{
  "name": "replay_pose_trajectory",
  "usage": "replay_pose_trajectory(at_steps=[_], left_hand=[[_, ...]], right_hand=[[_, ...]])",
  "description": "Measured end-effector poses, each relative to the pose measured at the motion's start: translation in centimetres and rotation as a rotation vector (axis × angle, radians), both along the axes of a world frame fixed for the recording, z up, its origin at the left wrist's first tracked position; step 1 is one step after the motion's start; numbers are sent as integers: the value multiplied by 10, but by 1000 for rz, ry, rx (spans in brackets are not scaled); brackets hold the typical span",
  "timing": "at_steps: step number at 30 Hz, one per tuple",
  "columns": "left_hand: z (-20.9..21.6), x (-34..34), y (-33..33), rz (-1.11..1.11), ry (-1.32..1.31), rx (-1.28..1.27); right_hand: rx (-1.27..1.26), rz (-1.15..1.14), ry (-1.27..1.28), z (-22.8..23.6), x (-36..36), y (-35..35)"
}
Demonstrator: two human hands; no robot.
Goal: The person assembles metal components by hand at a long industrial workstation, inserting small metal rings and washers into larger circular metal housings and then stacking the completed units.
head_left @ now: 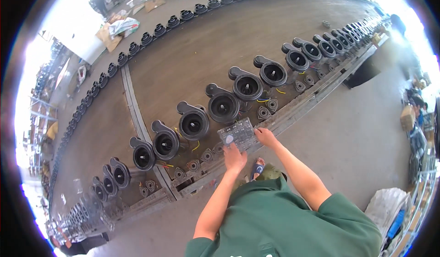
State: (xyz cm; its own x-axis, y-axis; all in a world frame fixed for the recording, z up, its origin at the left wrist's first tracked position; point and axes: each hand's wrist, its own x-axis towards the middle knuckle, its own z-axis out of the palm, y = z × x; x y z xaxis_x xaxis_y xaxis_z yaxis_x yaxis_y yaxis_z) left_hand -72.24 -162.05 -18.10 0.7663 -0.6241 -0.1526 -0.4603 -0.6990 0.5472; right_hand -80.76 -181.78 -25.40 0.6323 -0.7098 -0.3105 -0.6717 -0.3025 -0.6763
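A clear plastic tray [239, 129] with many small compartments lies between my two hands at the near edge of the long table. Small pieces, too small to name, show in its pockets, and a round whitish spot is near its left side. My left hand [234, 158] reaches to the tray's near left edge, its fingertips closed against it. At the right edge, my right hand [266, 137] grips the tray between thumb and fingers. Just beyond stands a black pump-like housing [223, 106] with an open round cavity and a metal shaft inside.
More black housings run in a diagonal row along the table [183, 69]. Toothed round metal parts [263, 112] sit near the front rail [298, 115]. Smaller black parts [173, 21] line the far edge. Another person [380, 60] is at the right, blurred.
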Motion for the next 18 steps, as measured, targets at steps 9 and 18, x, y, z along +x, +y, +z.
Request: replay_pose_trajectory(at_steps=[9,18], left_hand=[[-5,-17,-12,97,72,-134],[-21,3,-12,-14,11,-130]], right_hand=[[638,-104,-214,27,-44,-16],[726,-165,-266,63,-76,-20]])
